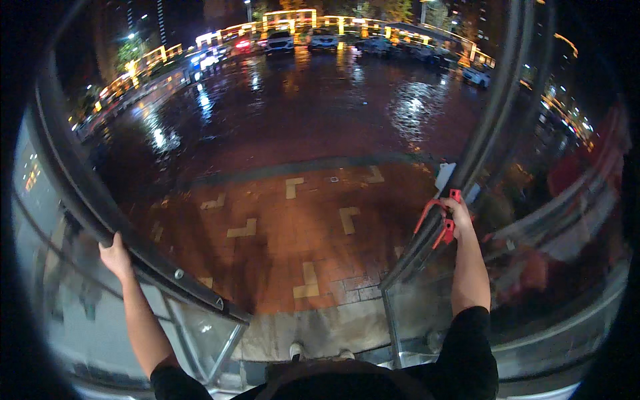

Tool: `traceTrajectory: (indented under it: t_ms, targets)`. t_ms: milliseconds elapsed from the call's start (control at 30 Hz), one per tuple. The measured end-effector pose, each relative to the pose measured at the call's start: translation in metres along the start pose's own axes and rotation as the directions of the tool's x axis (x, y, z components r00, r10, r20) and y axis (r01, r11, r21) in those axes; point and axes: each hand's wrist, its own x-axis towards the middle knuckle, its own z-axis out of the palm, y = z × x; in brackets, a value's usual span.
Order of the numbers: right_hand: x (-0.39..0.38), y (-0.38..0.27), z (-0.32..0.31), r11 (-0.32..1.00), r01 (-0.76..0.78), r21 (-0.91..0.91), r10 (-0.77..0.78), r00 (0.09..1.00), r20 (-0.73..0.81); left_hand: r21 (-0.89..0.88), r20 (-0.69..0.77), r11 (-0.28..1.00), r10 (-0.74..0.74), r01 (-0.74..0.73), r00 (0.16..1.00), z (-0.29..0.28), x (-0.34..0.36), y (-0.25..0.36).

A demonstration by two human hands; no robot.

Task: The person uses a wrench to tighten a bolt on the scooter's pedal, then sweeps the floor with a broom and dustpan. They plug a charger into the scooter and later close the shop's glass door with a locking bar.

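Note:
Two dark-framed glass doors stand swung apart on either side of me. My left hand (116,257) is closed round the edge of the left door (83,193), thumb up along the frame and the other fingers mostly hidden. On the other side, my right hand (457,215) is closed at the edge of the right door (490,127), with a red U-shaped lock (427,212) in its grip. The lock's curved bar sticks out to the left of the frame, and its red end pieces show above and below my fingers. Whether the lock hooks round a handle I cannot tell.
A stone threshold (320,332) lies at my feet. Beyond it is wet brick paving (267,200) with yellow L-shaped tiles, then a kerb (300,166) and a wet dark road. Parked cars (324,40) and lit railings line the far side. It is night.

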Motion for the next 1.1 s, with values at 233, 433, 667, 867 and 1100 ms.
traceTrajectory:
  t_ms: [233,433,667,867,1100]
  targets:
    - [-0.01,-0.013,0.013,0.991,-0.111,0.071,0.104,0.99,0.094,-0.173,0.003,0.983,-0.054,0.054,0.999,-0.037,-0.057,0.042]
    - [-0.019,-0.006,0.06,0.998,-0.051,-0.026,0.055,0.974,0.218,-0.242,0.044,0.97,-0.006,0.016,0.999,-0.066,-0.077,0.094]
    - [-0.123,-0.012,0.148,0.996,-0.084,-0.027,0.088,0.914,0.397,-0.263,0.175,0.958,-0.069,0.114,0.982,-0.127,-0.107,0.147]
    - [-0.242,-0.024,0.217,0.995,-0.096,0.035,0.059,0.814,0.577,-0.336,0.312,0.918,-0.1,0.208,0.945,-0.154,-0.104,0.164]
    - [-0.387,-0.013,0.24,0.981,-0.188,0.039,0.113,0.728,0.676,-0.39,0.46,0.882,-0.06,0.262,0.886,-0.203,-0.125,0.193]
